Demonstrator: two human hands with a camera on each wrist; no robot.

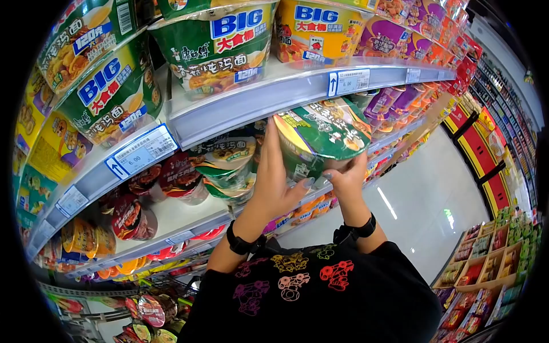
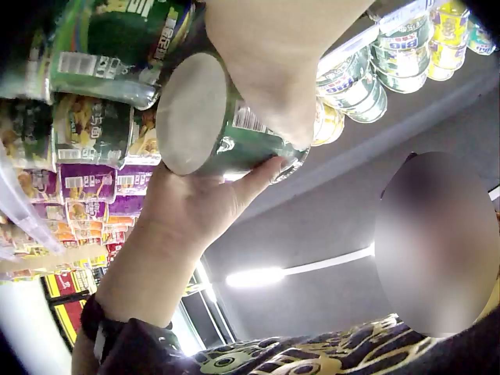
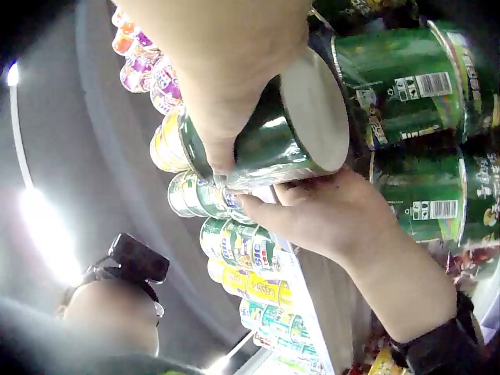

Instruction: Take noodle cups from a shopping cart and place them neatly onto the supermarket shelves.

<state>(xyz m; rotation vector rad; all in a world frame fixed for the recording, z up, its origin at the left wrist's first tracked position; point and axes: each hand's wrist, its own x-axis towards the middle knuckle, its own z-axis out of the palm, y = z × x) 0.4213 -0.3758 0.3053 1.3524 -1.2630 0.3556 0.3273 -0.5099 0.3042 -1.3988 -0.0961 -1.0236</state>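
Note:
Both hands hold a green noodle tub (image 1: pixel 329 128) in front of the shelf, its printed lid tilted up toward the head view. My left hand (image 1: pixel 273 174) grips the tub's left side, thumb at the lower front. On the right, my right hand (image 1: pixel 347 178) holds the near lower edge, its thumb close to the left one. The left wrist view shows the tub's pale round base (image 2: pixel 191 113) between the left hand (image 2: pixel 269 70) and the right hand (image 2: pixel 187 203). In the right wrist view the green tub (image 3: pixel 269 141) lies between the right hand (image 3: pixel 226 70) and the left hand (image 3: pixel 344 215).
Large green tubs (image 1: pixel 214 51) and yellow ones (image 1: pixel 317 34) stand on the upper shelf (image 1: pixel 246 94), just beyond the hands. Red tubs (image 1: pixel 134 220) sit on the lower shelf. At right are a tiled floor (image 1: pixel 412 200) and a wooden display rack (image 1: pixel 486 266). Ahead, purple tubs (image 1: pixel 386 40) continue the row.

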